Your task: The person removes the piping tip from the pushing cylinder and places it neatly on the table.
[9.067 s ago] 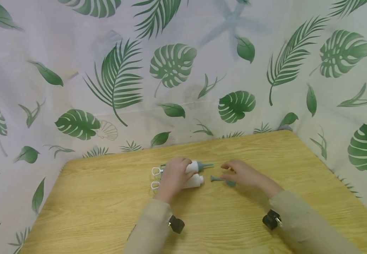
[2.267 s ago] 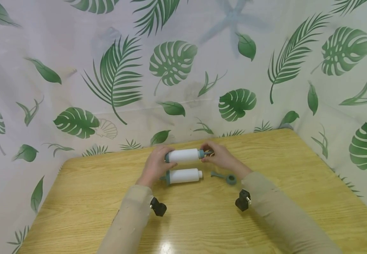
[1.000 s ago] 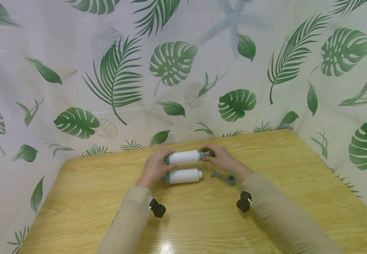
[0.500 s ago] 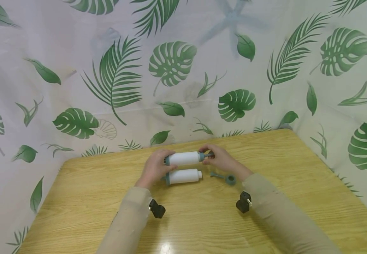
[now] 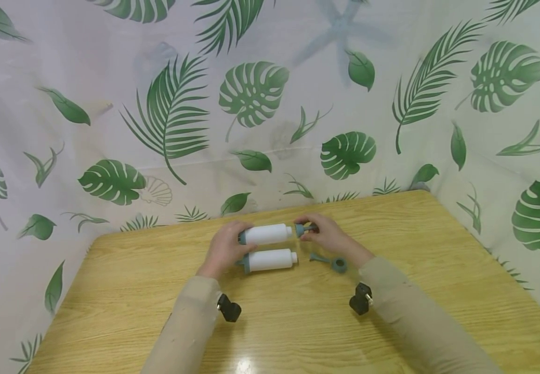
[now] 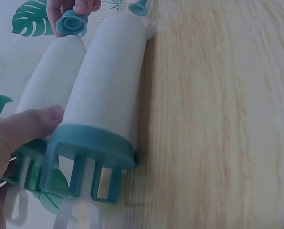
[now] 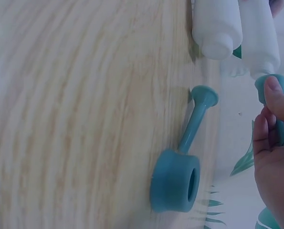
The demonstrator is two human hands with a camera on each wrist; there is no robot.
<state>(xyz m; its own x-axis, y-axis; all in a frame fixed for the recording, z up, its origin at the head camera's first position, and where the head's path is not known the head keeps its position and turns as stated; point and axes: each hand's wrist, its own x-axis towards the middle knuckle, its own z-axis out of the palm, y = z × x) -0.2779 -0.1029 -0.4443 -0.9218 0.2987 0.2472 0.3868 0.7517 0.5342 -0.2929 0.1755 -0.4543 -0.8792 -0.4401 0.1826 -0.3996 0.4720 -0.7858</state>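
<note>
Within R hand (image 5: 327,235), blu-grn nozzle (image 5: 300,230)

- Two teal nozzles: the loose nozzle (image 7: 175,167), and the held nozzle (image 5: 300,230) beyond it.
- One wooden table (image 5: 293,322), under the loose nozzle.
- Two white cylinders, near cylinder (image 5: 271,259) and far cylinder (image 5: 266,234), left of the loose nozzle.
- Two teal collars (image 6: 94,143) and two white pull loops (image 6: 83,196), farther left of it.
- Two hands: left hand (image 5: 225,248) left of the loose nozzle, right hand (image 5: 329,235) beyond it.
- Two black wrist cameras, left camera (image 5: 229,308) and right camera (image 5: 360,299), nearer than it.
</note>
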